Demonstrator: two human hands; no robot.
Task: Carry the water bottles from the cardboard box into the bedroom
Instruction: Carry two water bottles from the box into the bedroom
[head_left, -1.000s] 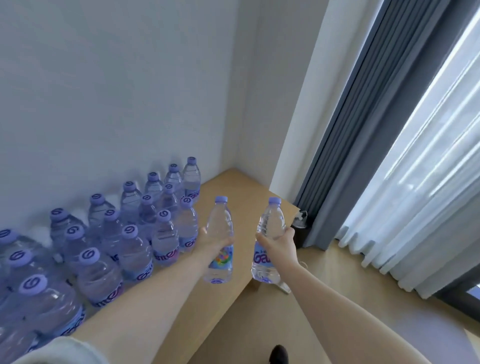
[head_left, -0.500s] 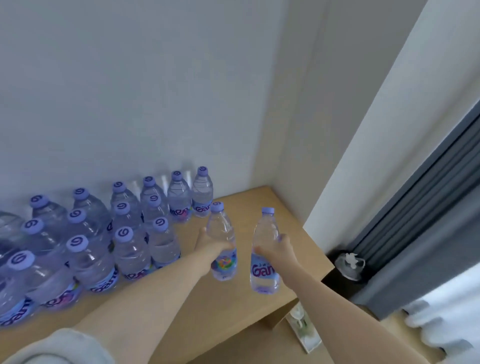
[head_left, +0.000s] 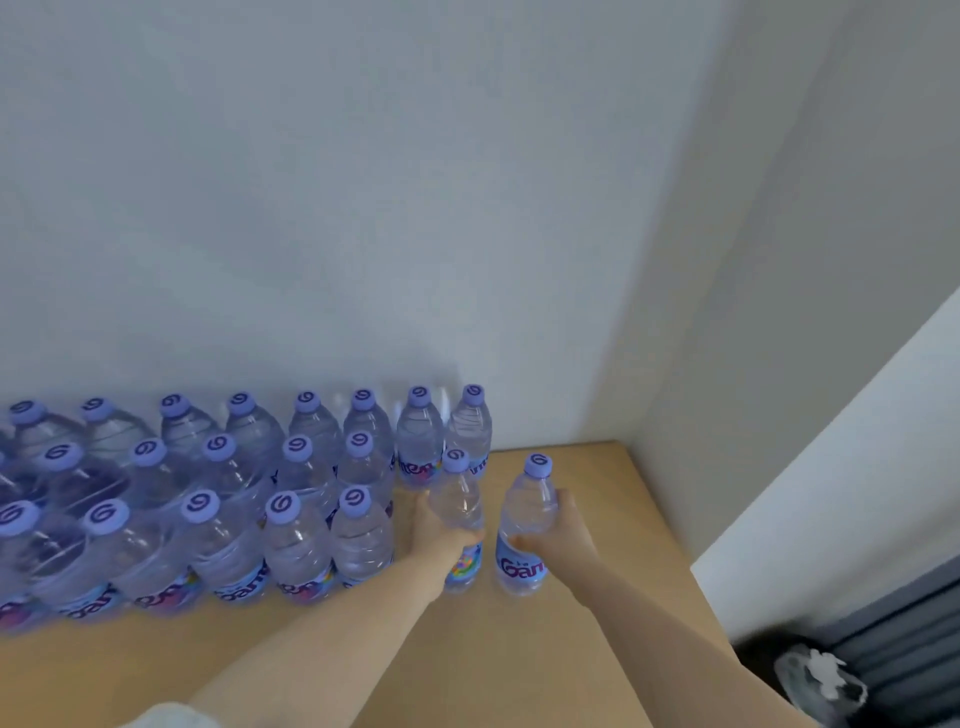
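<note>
The single head-worn camera looks forward and down from close above the counter (head_left: 519, 649), facing the wall (head_left: 363, 208) at twelve o'clock, with both forearms reaching in from six o'clock and the room corner toward one o'clock.

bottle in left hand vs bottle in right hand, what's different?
The left hand bottle shows a rainbow patch on its label; the right hand bottle shows purple lettering. The left hand's bottle sits nearer the rows of bottles on the wooden top; the right hand's sits on the open side. Both are clear, upright, purple-capped and gripped around the middle.
</note>
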